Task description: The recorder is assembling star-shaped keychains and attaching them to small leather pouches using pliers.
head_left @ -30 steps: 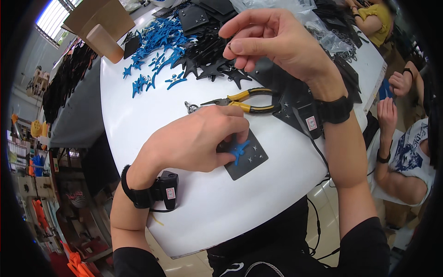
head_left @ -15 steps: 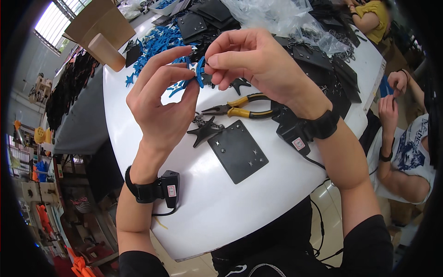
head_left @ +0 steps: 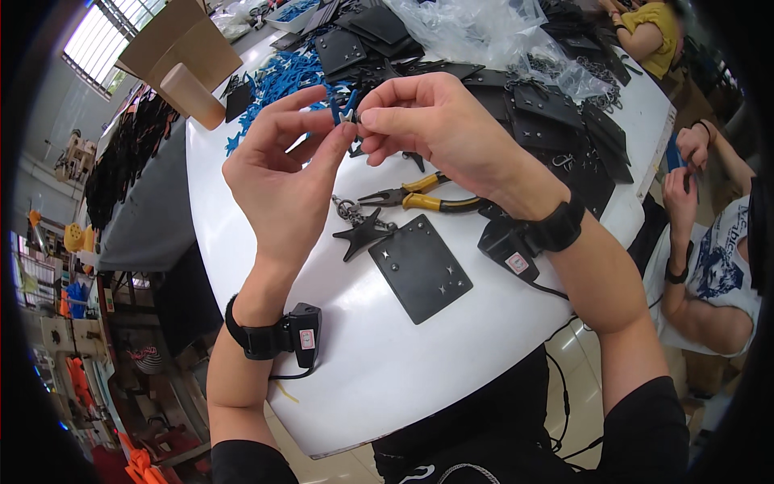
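Above the white table, my left hand (head_left: 278, 173) pinches a blue star-shaped charm (head_left: 335, 106) with a silver star stud on it, between thumb and fingertips. Close against its right side, my right hand (head_left: 451, 133) is closed in a pinch; whatever small piece lies in those fingertips is mostly hidden. Below the hands, pliers (head_left: 419, 194) with yellow and black handles lie on the table. Nearer me rests a black star charm (head_left: 363, 234) with a short metal chain (head_left: 348, 211). It touches a black rectangular panel (head_left: 421, 268) set with silver studs.
Blue star pieces (head_left: 282, 81) are heaped at the far left, beside a cardboard box (head_left: 181, 48) and a beige cylinder (head_left: 192, 95). Black panels (head_left: 536, 109), chains and a clear plastic bag (head_left: 476, 32) cover the far side. Another person's hands (head_left: 685, 165) are at the right.
Both hands have come down slightly toward me. The blue star charm has turned, so its silver stud now shows between my fingertips.
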`<state>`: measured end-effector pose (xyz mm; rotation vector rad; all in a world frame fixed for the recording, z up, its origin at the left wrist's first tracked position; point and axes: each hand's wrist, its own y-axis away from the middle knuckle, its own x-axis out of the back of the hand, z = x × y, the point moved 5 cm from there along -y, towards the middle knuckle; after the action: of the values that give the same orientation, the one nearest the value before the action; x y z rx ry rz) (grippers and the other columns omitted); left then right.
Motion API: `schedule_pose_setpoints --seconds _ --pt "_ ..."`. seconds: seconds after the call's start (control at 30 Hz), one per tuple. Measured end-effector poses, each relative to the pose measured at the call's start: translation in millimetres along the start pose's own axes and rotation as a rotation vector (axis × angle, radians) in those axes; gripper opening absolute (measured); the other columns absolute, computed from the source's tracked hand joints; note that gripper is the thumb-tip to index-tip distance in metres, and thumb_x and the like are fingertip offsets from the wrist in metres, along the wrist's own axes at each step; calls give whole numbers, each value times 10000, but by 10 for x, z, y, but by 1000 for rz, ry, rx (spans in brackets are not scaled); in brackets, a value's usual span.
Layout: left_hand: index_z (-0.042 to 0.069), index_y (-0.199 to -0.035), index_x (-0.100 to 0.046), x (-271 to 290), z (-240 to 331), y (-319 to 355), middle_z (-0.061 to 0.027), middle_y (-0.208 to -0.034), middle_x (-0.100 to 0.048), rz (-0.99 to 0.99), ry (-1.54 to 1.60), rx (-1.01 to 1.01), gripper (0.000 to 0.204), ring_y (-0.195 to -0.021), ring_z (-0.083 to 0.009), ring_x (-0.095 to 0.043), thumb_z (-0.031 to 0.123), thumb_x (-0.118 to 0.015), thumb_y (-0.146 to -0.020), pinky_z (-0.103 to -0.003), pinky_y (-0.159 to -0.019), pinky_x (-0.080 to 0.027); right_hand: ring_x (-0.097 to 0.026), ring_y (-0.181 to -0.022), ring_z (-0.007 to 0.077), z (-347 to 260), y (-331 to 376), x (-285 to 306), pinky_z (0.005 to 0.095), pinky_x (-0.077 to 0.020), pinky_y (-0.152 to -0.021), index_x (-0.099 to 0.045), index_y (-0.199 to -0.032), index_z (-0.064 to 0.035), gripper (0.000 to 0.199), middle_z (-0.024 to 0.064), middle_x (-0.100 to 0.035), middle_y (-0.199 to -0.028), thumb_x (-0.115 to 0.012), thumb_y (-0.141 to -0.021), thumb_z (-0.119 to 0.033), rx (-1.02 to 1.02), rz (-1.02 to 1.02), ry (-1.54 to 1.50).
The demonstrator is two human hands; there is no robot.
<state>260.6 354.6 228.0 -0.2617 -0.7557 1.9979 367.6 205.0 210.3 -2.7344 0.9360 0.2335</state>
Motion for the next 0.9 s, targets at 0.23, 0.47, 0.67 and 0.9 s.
schedule_pose_setpoints --seconds 0.23,0.47,0.67,0.9 --pt "-82 -1201 -777 25 -239 -43 -191 -1302 -743 -52 324 253 269 -1059 -173 -750 -11 -833 -947 -289 -925 -628 -756 -940 175 -25 2 -5 303 -629 -881 -718 -1178 43 225 111 -761 -1026 -725 -1054 -144 34 -58 9" --pt "-52 -1245 -784 14 -219 -21 -139 -1071 -817 -66 320 218 297 -998 -148 -776 14 -837 -960 -256 -865 -617 -781 -841 188 -55 14 18 291 -657 -793 -731 -1147 57 218 137 -778 -973 -780 -982 -77 44 62 -27" --pt "-43 -1247 -788 -17 -160 7 -138 -1087 -812 -90 190 147 286 -953 -143 -780 4 -827 -967 -232 -822 -630 -790 -820 187 -84 31 6 283 -666 -765 -719 -1131 63 220 142 -784 -968 -802 -947 -26 83 77 3" --pt "-52 -1233 -787 -70 -72 5 -145 -1130 -797 -125 208 107 283 -990 -153 -775 -59 -802 -951 -278 -913 -658 -787 -842 174 -63 12 100 280 -667 -780 -698 -1081 34 189 124 -775 -958 -812 -956 -48 103 137 2"
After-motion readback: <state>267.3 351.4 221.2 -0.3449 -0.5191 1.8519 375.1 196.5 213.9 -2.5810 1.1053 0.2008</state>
